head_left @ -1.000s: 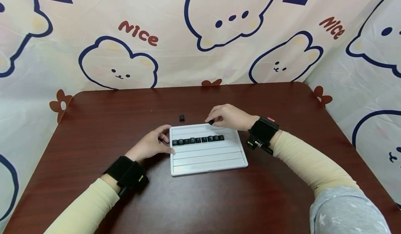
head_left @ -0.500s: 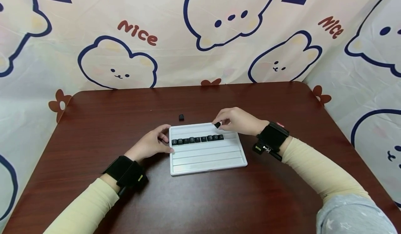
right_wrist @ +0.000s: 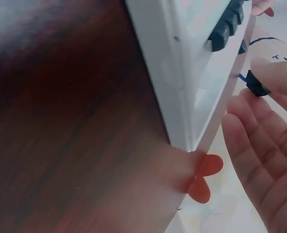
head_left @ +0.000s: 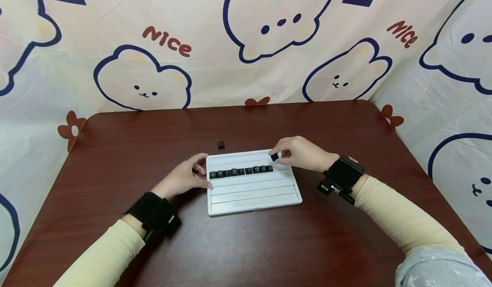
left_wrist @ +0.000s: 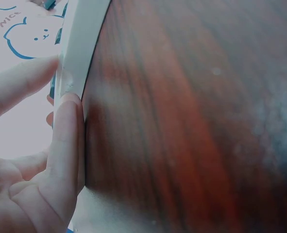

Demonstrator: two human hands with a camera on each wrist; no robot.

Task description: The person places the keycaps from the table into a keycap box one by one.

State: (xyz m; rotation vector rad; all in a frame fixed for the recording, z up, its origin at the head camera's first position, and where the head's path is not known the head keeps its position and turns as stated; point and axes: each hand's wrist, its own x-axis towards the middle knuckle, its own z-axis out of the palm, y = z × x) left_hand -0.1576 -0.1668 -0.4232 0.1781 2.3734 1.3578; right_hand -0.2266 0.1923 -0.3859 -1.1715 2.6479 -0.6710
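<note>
A white ridged tray (head_left: 253, 195) lies on the table, bearing a row of several black keycaps (head_left: 241, 171) in one groove. My left hand (head_left: 184, 177) holds the tray's left edge, with fingertips (left_wrist: 68, 104) against its side wall in the left wrist view. Between thumb and fingers my right hand (head_left: 303, 152) pinches a single black keycap (head_left: 274, 157) over the tray's far right part. The right wrist view shows this pinched keycap (right_wrist: 257, 83) apart from the row, with the other fingers loosely bent beneath it.
One loose black keycap (head_left: 221, 144) sits on the brown wooden table (head_left: 246, 248) just beyond the tray's far edge. A patterned cloth (head_left: 215, 77) hangs behind and beside the table. Black wrist cameras are strapped to both wrists.
My right hand has moved to the right and slightly nearer, carrying the pinched keycap from the tray's far edge to its upper right area. The left hand has kept its place.
</note>
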